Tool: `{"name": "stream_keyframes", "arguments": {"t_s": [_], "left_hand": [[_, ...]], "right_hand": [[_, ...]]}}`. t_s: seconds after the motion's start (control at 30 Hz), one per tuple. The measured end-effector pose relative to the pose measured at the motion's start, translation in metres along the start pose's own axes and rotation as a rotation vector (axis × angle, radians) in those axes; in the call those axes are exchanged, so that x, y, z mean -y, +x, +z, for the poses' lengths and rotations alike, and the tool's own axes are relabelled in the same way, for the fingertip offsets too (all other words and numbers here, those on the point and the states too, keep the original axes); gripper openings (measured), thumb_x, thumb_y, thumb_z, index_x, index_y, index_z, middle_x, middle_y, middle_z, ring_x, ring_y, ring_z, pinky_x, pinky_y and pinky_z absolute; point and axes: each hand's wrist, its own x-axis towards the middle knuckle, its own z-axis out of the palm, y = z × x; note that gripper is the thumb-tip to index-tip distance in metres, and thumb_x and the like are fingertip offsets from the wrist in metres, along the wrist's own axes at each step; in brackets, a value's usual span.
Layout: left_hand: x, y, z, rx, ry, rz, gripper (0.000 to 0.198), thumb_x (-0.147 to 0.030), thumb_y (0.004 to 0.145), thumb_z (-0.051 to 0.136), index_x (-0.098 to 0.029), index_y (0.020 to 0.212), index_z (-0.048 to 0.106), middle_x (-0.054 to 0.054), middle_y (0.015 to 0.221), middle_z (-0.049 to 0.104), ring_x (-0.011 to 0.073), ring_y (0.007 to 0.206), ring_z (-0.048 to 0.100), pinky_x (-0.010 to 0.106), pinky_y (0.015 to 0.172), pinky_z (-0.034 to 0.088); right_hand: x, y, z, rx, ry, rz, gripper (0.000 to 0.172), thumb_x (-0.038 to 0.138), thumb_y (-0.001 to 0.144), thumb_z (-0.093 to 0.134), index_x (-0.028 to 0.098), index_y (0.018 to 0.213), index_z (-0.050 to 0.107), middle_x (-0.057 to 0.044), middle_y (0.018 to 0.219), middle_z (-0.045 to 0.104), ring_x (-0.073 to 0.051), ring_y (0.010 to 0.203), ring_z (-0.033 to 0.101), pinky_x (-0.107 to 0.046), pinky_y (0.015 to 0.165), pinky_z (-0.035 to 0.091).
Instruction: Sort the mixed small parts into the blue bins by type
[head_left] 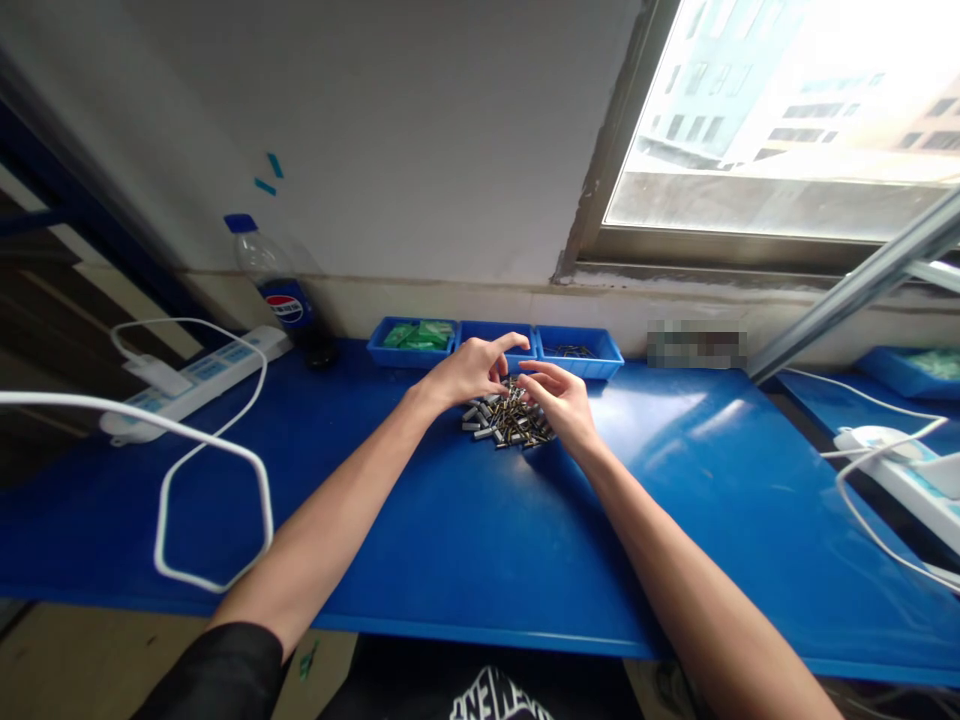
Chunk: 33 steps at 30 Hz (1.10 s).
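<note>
My left hand (471, 372) hovers over the back left of a pile of small metal cylinders (510, 428), its index finger stretched out and the others bent. Nothing shows between its fingers. On the pile's right side is my right hand (564, 402), with fingers spread and pointing left toward the other hand. Its fingertips are close to the cylinders; whether they touch any I cannot tell. The cylinders are mixed, some silver-grey and others dark with brass-coloured parts. Part of the heap is hidden by both hands.
Three joined blue bins stand behind the pile: a left bin (375, 350) with green packets, a middle bin (469, 328), and a right bin (616, 358) with small dark pieces. A cola bottle (289, 300), power strip (202, 385) and white cable (259, 480) are at left.
</note>
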Motion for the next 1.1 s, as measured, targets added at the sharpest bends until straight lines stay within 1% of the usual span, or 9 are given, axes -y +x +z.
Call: {"name": "stream_keyframes", "arguments": {"t_s": [0.2,0.43,0.5,0.6,0.67,0.73,0.8,0.93,1.1], "left_hand": [[-0.005,0.001,-0.001,0.054,0.067,0.058,0.045,-0.015,0.076,0.08,-0.02,0.117,0.062,0.0,0.083,0.072,0.0128,0.069,0.068,0.019,0.064,0.049],[-0.001,0.001,-0.003,0.047,0.064,0.053,0.042,-0.014,0.073,0.083,-0.017,0.111,0.066,0.004,0.093,0.075,0.0153,0.075,0.071,0.022,0.069,0.053],[0.004,0.001,-0.002,0.029,0.107,-0.004,0.043,-0.012,0.073,0.082,-0.018,0.113,0.068,0.004,0.095,0.077,0.0172,0.081,0.073,0.024,0.072,0.054],[0.013,-0.001,0.001,0.003,0.189,-0.108,0.026,-0.012,0.082,0.073,-0.018,0.107,0.074,0.006,0.095,0.079,0.0191,0.087,0.074,0.025,0.08,0.056],[0.017,-0.002,0.005,0.013,0.203,-0.148,0.022,-0.012,0.087,0.067,-0.018,0.105,0.077,0.007,0.097,0.08,0.0197,0.09,0.075,0.026,0.083,0.056],[0.019,-0.003,0.009,0.024,0.206,-0.168,0.024,-0.014,0.086,0.068,-0.019,0.108,0.078,0.007,0.099,0.08,0.0201,0.091,0.075,0.026,0.084,0.056],[0.019,-0.003,0.015,0.023,0.224,-0.178,0.024,-0.015,0.085,0.069,-0.02,0.107,0.079,0.007,0.098,0.08,0.0202,0.089,0.075,0.026,0.082,0.056],[0.019,0.0,0.024,0.015,0.227,-0.163,0.024,-0.015,0.086,0.065,-0.017,0.105,0.079,0.007,0.089,0.078,0.0196,0.08,0.072,0.026,0.075,0.054],[0.02,0.001,0.026,0.008,0.193,-0.179,0.027,-0.011,0.084,0.063,-0.016,0.105,0.079,0.006,0.082,0.076,0.018,0.073,0.068,0.025,0.071,0.052]], "right_hand": [[-0.003,0.0,0.003,0.065,-0.006,0.013,0.037,0.051,0.077,0.081,0.018,0.096,0.08,-0.006,0.076,0.078,-0.022,0.066,0.07,-0.036,0.067,0.058],[-0.001,0.002,0.0,0.018,0.005,0.02,0.036,0.048,0.073,0.085,0.017,0.092,0.08,-0.006,0.074,0.077,-0.023,0.068,0.072,-0.037,0.07,0.058],[-0.001,0.002,-0.001,-0.038,0.02,0.006,0.034,0.046,0.073,0.085,0.017,0.091,0.08,-0.007,0.076,0.078,-0.023,0.07,0.073,-0.038,0.071,0.059],[-0.002,0.005,-0.004,-0.231,0.046,-0.057,0.033,0.044,0.074,0.084,0.017,0.092,0.078,-0.008,0.082,0.079,-0.025,0.074,0.075,-0.04,0.075,0.061],[-0.003,0.007,-0.007,-0.349,0.058,-0.111,0.036,0.045,0.076,0.083,0.017,0.097,0.077,-0.01,0.092,0.08,-0.026,0.082,0.077,-0.043,0.081,0.062],[-0.004,0.009,-0.01,-0.392,0.05,-0.131,0.041,0.045,0.077,0.081,0.017,0.106,0.076,-0.013,0.105,0.08,-0.027,0.089,0.078,-0.044,0.084,0.062],[-0.006,0.009,-0.012,-0.378,0.02,-0.106,0.044,0.047,0.079,0.079,0.017,0.11,0.074,-0.014,0.11,0.079,-0.027,0.086,0.077,-0.042,0.078,0.063],[-0.008,0.008,-0.01,-0.334,-0.034,-0.061,0.039,0.048,0.08,0.077,0.018,0.105,0.075,-0.012,0.103,0.079,-0.021,0.069,0.073,-0.036,0.063,0.059],[-0.008,0.005,-0.006,-0.282,-0.07,-0.067,0.034,0.047,0.082,0.074,0.019,0.101,0.076,-0.01,0.098,0.079,-0.02,0.068,0.072,-0.034,0.064,0.058]]}}
